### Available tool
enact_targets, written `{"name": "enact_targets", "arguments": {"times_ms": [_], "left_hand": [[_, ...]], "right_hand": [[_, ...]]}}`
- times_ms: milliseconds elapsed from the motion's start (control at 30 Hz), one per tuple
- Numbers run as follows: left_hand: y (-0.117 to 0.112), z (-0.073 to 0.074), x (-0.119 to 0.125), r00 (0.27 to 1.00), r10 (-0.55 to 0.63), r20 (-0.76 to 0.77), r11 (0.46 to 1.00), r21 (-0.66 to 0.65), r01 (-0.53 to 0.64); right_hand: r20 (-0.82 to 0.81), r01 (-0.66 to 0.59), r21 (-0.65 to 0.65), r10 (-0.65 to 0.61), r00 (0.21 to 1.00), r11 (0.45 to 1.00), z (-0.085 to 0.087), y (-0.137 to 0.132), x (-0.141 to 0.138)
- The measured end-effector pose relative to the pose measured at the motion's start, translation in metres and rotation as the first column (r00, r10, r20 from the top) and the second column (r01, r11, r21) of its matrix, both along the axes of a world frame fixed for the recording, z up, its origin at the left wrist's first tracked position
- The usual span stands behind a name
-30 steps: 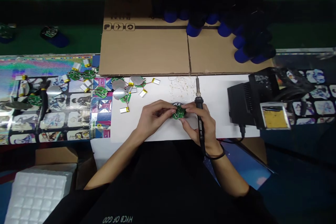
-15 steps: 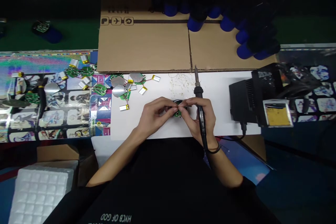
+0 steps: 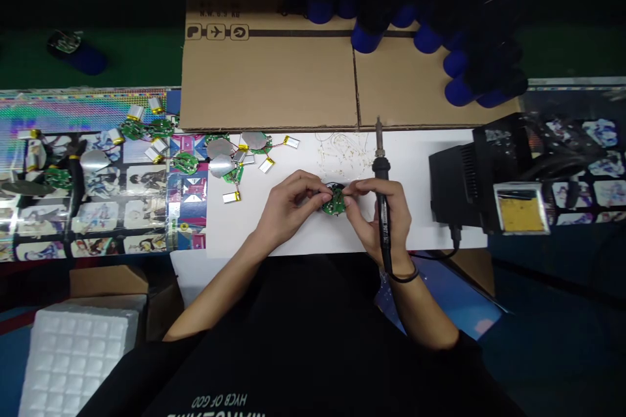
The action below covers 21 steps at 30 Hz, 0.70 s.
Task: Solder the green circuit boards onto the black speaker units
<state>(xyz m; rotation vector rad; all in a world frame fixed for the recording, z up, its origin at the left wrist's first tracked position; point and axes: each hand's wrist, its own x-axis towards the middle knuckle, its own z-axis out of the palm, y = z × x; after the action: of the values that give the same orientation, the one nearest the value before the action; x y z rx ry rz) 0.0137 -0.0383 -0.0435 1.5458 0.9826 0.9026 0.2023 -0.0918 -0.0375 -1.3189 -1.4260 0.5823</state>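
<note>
Hands meet low in the head view, above a white paper sheet, with a small round green circuit board pinched between them; whether it touches the sheet is hard to tell. The left hand curls inward, thumb and fingertips pressed together on the board's near side. The right hand wraps its lower fingers around a soldering iron and stretches thumb and forefinger to the board's other side, a grip that seems to keep the iron's tip pointing clear while those fingers stay free. A cord trails from the handle past the right wrist. To the right sits a black soldering station, its metal tray holding a yellow sponge. On the left, spare green boards with silver discs and small pouch batteries lie close at hand, some on a printed plastic mat. Blue-ended black cylinders stand on flattened cardboard.
</note>
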Motion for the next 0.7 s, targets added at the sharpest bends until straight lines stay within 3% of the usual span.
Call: {"name": "enact_targets", "arguments": {"times_ms": [200,333,500,700], "left_hand": [[0.002,0.0,-0.003,0.997,-0.073,-0.023,0.997,0.026,0.074],[0.002,0.0,-0.004,0.994,-0.1,-0.033,0.992,0.072,0.103],[0.0,0.002,-0.001,0.997,-0.062,-0.048,0.988,0.138,0.069],[0.001,0.001,0.002,0.999,-0.029,-0.045,0.936,0.35,0.043]], "right_hand": [[0.109,-0.159,0.031,0.155,0.982,0.987,0.006,0.007,0.008],[0.145,-0.105,0.02,0.101,0.984,0.994,0.003,0.006,0.007],[0.071,-0.039,-0.011,0.04,0.997,0.999,-0.004,0.004,0.003],[0.073,-0.007,-0.033,0.009,0.997,0.999,-0.002,0.002,0.0]]}}
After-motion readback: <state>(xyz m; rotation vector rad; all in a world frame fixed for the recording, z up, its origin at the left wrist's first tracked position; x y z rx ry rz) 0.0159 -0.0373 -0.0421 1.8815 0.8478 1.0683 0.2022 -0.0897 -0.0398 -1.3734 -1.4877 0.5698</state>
